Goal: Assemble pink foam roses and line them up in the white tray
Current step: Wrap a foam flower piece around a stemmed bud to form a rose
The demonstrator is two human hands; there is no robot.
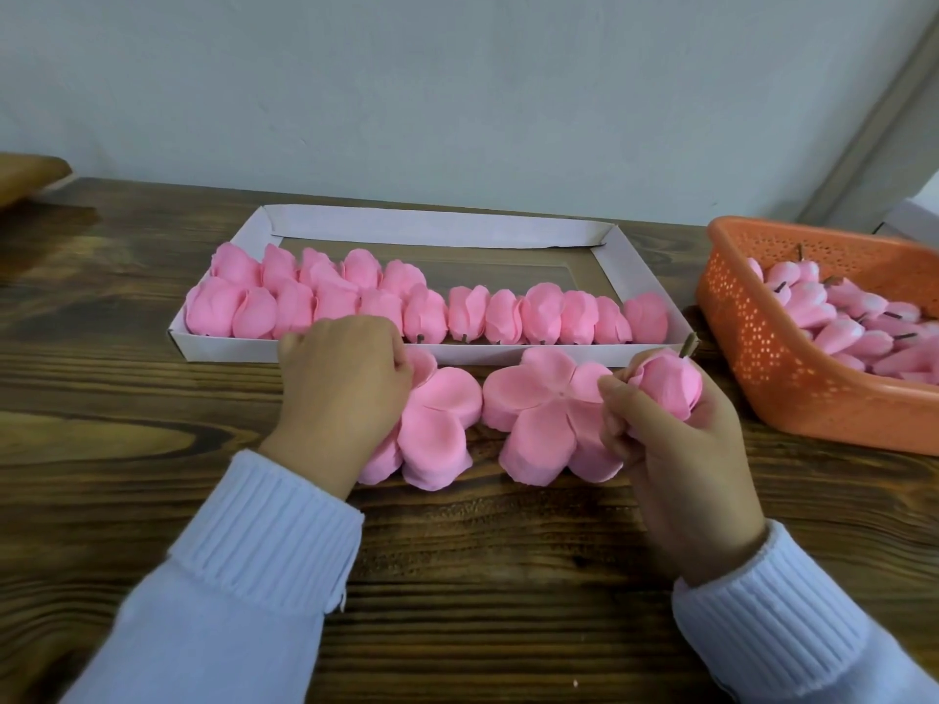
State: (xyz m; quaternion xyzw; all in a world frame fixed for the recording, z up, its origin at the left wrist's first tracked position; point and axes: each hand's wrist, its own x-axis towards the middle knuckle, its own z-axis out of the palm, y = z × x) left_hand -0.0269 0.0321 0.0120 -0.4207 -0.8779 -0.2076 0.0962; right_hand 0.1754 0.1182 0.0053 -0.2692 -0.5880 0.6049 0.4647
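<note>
Right hand (pixel 676 449) curls its fingers and thumb round a pink foam rose bud (pixel 665 388), palm turned up, with the bud's short brown stem (pixel 689 345) pointing up and away from the person. Just to the inner side of this hand, touching its fingertips, a flat five-lobed right petal stack (pixel 538 414) lies on the wooden table (pixel 152 398).

Left hand (pixel 345 378) rests knuckles-up on the left petal stack (pixel 432 424), its fingers curled down over the stack's far lobes. Whether they pinch a layer cannot be told, as the hand hides them. The two stacks sit side by side between the hands, their lobes nearly meeting.

Just beyond the knuckles of both hands runs the near wall of the white tray (pixel 325 355). Inside it, finished roses (pixel 508 317) stand packed in a row along that wall from end to end. A second, shorter row behind them sits beyond the left hand only. The far part of the tray holds nothing.

Past the right hand, on its outer side, an orange basket (pixel 752 337) sits on the table with loose buds (pixel 853 327) heaped in it, some with dark stems sticking out. Pale blue ribbed sleeves (pixel 254 551) cover both wrists.
</note>
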